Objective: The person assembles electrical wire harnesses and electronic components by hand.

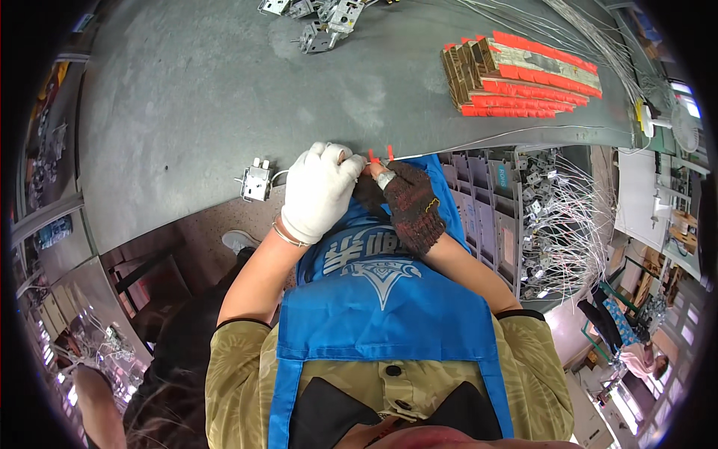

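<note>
My left hand (321, 187), in a white knit glove, is closed with its fingertips pinched at the front edge of the grey table. Facing it, my right hand (411, 206), in a dark red-and-black glove with bare fingertips, is closed too. A thin white wire (280, 174) runs from a small metal switch-like part (256, 182) into my left hand and comes out beyond my right fingers. Two short strips of red tape (372, 155) stick up where the hands meet. The fingertips partly hide the wire there. Light-coloured tape wraps one right finger.
Several wooden strips edged with red tape (535, 78) lie stacked on the grey table (202, 97). More metal parts (329, 26) sit at its far edge. Wires (568, 22) bundle at far right. Wired parts (546, 224) hang below right. Another person's arm (99, 408) is at lower left.
</note>
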The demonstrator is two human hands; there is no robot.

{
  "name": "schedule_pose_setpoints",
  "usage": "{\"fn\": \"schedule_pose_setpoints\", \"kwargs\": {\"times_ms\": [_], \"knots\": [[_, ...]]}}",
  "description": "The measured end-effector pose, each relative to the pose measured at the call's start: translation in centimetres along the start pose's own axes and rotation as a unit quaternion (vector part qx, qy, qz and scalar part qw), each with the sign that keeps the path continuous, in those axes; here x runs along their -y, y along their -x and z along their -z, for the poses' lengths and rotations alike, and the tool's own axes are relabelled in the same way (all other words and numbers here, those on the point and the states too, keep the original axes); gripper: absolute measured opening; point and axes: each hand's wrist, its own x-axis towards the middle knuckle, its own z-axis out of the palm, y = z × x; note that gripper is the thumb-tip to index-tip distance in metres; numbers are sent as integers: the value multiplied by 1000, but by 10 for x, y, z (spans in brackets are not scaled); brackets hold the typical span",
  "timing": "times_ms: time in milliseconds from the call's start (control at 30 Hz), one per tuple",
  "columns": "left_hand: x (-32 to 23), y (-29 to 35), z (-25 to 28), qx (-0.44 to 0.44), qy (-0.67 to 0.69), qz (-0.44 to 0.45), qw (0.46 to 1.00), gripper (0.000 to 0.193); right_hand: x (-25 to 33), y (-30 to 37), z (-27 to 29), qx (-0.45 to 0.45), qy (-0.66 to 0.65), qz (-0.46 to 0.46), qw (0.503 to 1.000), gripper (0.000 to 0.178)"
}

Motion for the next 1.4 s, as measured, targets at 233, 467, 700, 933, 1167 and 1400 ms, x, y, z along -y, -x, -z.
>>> {"fn": "schedule_pose_setpoints", "kwargs": {"times_ms": [233, 467, 700, 933, 1167, 1400], "knots": [[-2, 0, 0, 4, -13, 15, 1000, 20, 1, -3, -8, -36, -146, -91, 984, 27], [-2, -8, 4, 27, -25, 14, 999, 23, -8, -1, -7, -24, -185, -111, 976, 29], [0, -7, 14, 41, 84, 38, 995, 20, -21, 19, 43, 70, -289, -177, 938, 36], [11, -18, 34, 61, 210, 0, 976, 15, 24, 21, 184, -2, -489, 89, 868, 39], [27, -69, 53, 446, 502, 235, 703, 21, 63, 38, 210, -47, -254, 210, 943, 30], [17, -94, 55, 492, 561, 268, 609, 19, 91, 32, 220, 34, -247, 306, 919, 32]]}}
